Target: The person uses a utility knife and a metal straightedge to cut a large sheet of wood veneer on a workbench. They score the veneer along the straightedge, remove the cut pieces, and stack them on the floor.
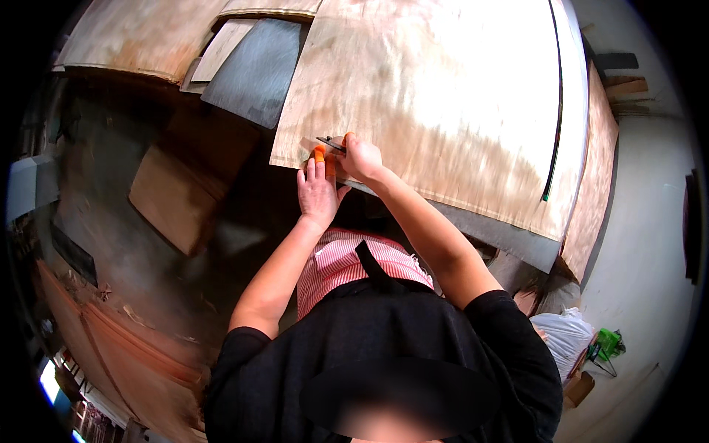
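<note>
A large pale wood veneer sheet [413, 96] lies in front of me, its near left corner by my hands. My left hand [319, 193] reaches to the sheet's near edge. Its fingers are stretched out, with orange covers [319, 153] on the fingertips. My right hand [362, 158] is closed around a slim dark knife-like tool [331, 143], just right of the left fingertips. The tool points left, low over the sheet's corner; whether it touches the wood I cannot tell. An orange cover also shows on a right finger.
A long dark strip [557, 96] runs along the sheet's right part. A grey board [255, 74] sits left of the sheet, with another wood stack [140, 37] beyond. A brown board [173, 199] is lower left. A white bag [565, 336] rests on the floor at right.
</note>
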A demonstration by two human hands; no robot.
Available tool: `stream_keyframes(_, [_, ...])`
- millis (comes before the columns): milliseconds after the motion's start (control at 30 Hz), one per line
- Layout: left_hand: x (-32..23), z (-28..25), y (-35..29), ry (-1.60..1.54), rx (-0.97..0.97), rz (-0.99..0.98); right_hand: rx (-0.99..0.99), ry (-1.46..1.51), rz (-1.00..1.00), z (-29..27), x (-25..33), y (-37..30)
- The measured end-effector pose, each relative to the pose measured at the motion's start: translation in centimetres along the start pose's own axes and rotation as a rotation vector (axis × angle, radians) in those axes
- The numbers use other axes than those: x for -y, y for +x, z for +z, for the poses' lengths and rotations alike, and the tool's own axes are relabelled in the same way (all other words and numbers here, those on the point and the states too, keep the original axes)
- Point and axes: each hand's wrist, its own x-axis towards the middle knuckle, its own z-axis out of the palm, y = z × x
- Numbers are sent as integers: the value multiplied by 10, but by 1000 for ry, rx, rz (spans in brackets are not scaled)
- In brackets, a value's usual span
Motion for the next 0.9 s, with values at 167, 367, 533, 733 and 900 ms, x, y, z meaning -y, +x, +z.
stream_keyframes(167, [0,-4,2,86,18,30,-28,-36,-4,-2,-12,1])
stream_keyframes(367, [0,-4,2,44,-3,16,-157,-26,41,-7,-44,-25])
stream_keyframes(533, [-1,12,-2,-93,-147,5,-174,305,150,-14,-93,-83])
stream_keyframes(733, [-10,21,-4,-6,-82,108,-92,581,279,8,-139,-164])
stream_keyframes(900, [-1,18,-4,-130,-164,225,-95,729,359,20,-173,-231])
